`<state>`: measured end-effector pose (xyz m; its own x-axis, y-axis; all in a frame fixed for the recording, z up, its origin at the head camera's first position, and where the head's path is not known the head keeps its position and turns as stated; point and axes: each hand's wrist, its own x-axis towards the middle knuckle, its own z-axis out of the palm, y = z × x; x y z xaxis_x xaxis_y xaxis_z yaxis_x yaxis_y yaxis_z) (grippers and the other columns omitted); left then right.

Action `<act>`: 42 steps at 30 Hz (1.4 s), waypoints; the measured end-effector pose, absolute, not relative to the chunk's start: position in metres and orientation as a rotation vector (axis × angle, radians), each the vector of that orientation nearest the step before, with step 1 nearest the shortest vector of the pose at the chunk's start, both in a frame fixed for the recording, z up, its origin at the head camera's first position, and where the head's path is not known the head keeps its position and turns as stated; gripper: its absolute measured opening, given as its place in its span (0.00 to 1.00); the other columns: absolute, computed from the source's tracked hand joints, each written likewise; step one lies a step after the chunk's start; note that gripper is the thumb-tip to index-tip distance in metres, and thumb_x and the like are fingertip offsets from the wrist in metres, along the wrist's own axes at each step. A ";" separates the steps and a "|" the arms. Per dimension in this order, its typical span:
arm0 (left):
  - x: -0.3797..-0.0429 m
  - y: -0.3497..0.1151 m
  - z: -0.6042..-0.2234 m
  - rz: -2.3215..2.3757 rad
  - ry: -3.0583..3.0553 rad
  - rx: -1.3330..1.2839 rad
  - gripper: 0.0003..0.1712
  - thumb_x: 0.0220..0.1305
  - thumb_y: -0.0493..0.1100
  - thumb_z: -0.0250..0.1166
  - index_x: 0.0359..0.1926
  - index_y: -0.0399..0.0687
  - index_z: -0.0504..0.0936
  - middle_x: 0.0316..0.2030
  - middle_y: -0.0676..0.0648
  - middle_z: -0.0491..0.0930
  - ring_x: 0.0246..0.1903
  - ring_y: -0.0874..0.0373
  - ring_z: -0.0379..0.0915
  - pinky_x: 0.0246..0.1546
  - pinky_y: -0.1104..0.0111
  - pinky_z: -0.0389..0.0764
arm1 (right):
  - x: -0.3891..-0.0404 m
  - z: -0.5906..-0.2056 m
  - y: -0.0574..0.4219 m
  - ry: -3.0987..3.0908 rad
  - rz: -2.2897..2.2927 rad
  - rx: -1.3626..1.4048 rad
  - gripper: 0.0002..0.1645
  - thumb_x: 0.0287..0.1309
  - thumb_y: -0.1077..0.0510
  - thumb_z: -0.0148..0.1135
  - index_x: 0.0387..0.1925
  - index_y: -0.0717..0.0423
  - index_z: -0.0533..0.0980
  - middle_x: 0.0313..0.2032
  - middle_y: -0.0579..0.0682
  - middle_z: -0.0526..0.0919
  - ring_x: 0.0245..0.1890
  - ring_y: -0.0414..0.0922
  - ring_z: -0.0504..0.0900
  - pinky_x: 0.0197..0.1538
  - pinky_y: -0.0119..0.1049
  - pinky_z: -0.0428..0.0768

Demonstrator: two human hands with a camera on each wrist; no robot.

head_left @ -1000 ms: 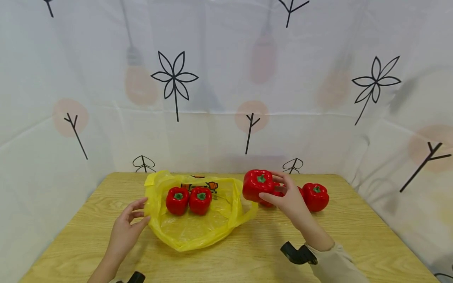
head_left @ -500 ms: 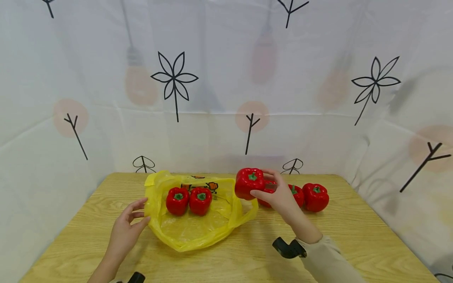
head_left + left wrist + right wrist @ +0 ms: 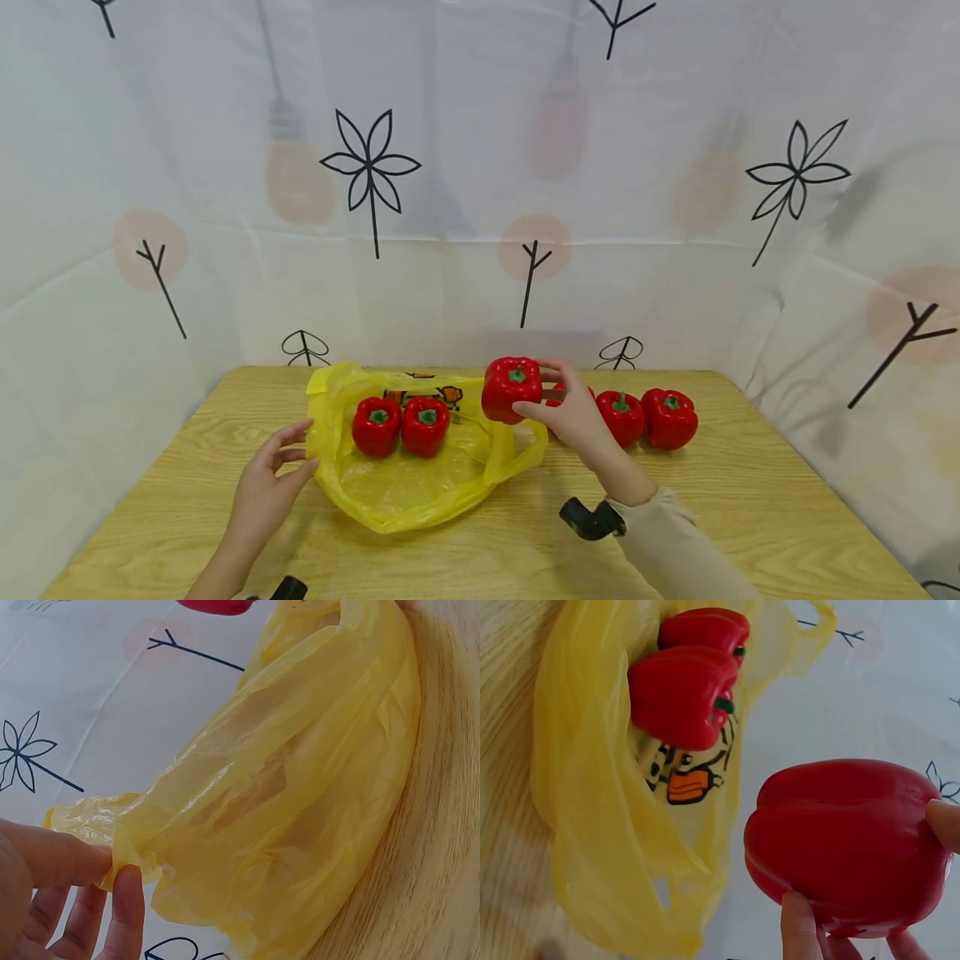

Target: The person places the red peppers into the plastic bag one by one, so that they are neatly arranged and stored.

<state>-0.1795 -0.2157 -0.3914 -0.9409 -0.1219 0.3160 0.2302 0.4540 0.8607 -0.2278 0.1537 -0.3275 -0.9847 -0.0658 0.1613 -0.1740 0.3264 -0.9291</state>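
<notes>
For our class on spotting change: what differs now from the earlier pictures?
The right hand carried its red pepper leftward, nearer the two peppers in the yellow bag; nothing was let go. The left hand, pinching the bag, and those two peppers stayed put.

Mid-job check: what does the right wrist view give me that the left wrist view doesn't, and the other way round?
Only right wrist: the two peppers inside the bag seen clearly, the orange-and-black print, and the right hand gripping the raised pepper.

Only left wrist: the left hand, thumb and finger pinching the bag's edge.

Both: the yellow bag, wooden table and patterned backdrop. The left wrist's red sliver is probably the raised pepper.
</notes>
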 end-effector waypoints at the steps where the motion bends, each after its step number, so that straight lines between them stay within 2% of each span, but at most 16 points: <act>1: -0.180 -0.216 -0.391 -1.481 -2.377 -0.089 0.27 0.60 0.33 0.63 0.61 0.44 0.70 0.52 0.43 0.70 0.39 0.69 0.69 0.34 0.75 0.78 | -0.228 -0.328 0.153 -2.482 1.756 0.227 0.40 0.49 0.57 0.70 0.62 0.53 0.61 0.59 0.58 0.66 0.53 0.56 0.70 0.48 0.48 0.77; 22: -0.180 -0.217 -0.393 -1.477 -2.369 -0.109 0.27 0.60 0.33 0.63 0.61 0.45 0.70 0.51 0.43 0.70 0.40 0.68 0.69 0.34 0.75 0.78 | -0.243 -0.346 0.125 -2.486 1.802 0.173 0.39 0.48 0.59 0.71 0.61 0.53 0.64 0.56 0.59 0.68 0.51 0.57 0.71 0.47 0.48 0.78; 42: -0.180 -0.216 -0.393 -1.462 -2.362 -0.118 0.27 0.59 0.33 0.63 0.60 0.44 0.70 0.51 0.43 0.71 0.39 0.68 0.70 0.34 0.75 0.78 | -0.256 -0.370 0.106 -2.578 1.751 0.171 0.39 0.46 0.62 0.72 0.60 0.58 0.64 0.53 0.61 0.70 0.46 0.56 0.76 0.45 0.45 0.79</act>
<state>-0.1805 -0.2164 -0.3929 -0.9320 -0.1161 0.3434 0.2555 0.4617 0.8494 -0.2561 0.1062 -0.3700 -0.9938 -0.0787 0.0783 -0.1018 0.3644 -0.9257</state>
